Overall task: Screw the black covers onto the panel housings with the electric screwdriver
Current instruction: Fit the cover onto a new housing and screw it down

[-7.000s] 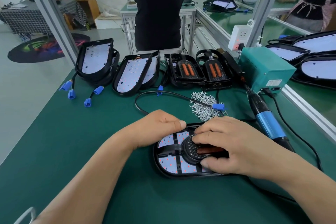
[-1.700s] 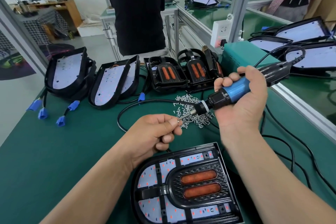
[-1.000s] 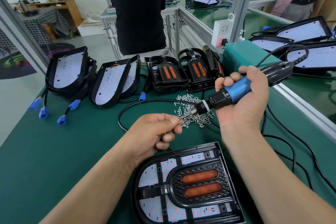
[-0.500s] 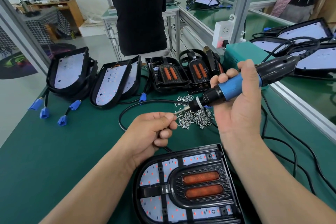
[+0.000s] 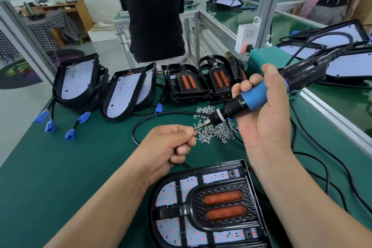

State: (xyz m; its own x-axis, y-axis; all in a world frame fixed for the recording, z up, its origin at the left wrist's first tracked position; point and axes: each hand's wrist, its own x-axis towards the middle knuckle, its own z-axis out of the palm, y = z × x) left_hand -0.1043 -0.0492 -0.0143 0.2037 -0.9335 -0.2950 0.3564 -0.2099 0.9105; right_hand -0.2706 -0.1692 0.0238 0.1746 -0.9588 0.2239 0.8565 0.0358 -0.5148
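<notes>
A panel housing (image 5: pixel 167 197) lies on the green mat in front of me, with a black cover (image 5: pixel 221 204) showing two orange bars set on it. My right hand (image 5: pixel 265 119) grips the blue-and-black electric screwdriver (image 5: pixel 257 96), raised above the mat with its bit pointing left and down. My left hand (image 5: pixel 169 147) pinches a small screw at the bit's tip (image 5: pixel 196 127). A pile of loose screws (image 5: pixel 215 129) lies just behind both hands.
Further housings with white boards (image 5: pixel 78 82) (image 5: pixel 124 94) and two covered ones (image 5: pixel 187 84) lean at the back. Blue connectors (image 5: pixel 50 126) and black cables (image 5: pixel 138 127) trail across the mat. A teal box (image 5: pixel 265 56) and an aluminium rail (image 5: pixel 332 115) bound the right side. A person stands behind.
Seven seconds ago both hands pressed the cover onto the housing. Since then my right hand has picked up the screwdriver and my left a screw; lately the tip and screw stay together with small shifts.
</notes>
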